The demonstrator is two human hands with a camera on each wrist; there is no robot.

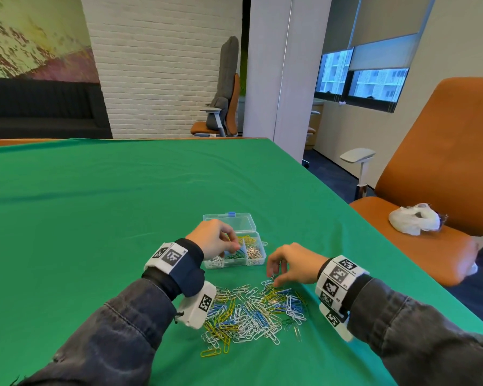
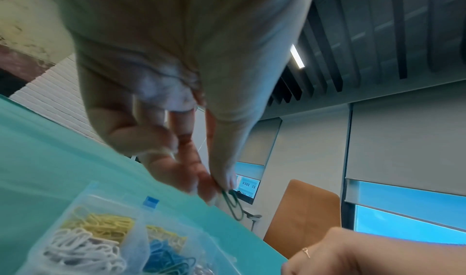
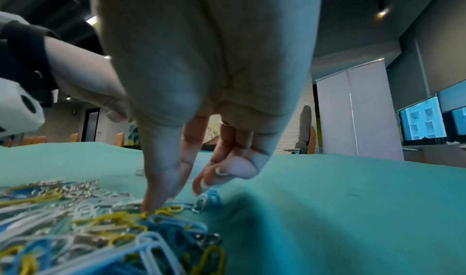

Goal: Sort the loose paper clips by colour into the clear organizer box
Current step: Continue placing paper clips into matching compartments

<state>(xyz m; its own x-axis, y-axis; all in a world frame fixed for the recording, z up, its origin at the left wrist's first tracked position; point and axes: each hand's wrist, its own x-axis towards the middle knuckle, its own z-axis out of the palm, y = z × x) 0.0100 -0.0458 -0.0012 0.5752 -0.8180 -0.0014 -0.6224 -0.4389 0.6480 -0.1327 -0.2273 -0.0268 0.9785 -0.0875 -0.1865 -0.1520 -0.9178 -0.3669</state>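
The left hand [image 2: 176, 91] pinches a dark green wire paper clip [image 2: 233, 204] above the clear plastic organizer box [image 1: 255, 261]. The right hand [image 1: 292, 264] fingertips [image 3: 153, 205], narrowly spaced, touch the loose multicoloured clip pile [image 1: 251, 313] near the table's front edge.

1. The near left corner of the organizer box [image 1: 251, 262] is covered in the head view by the left hand [image 1: 214, 237].
2. The box's near edge is cut off by the left wrist picture's bottom edge.
3. The nearest clips of the loose pile [image 3: 105, 237] are blurred in the right wrist view.
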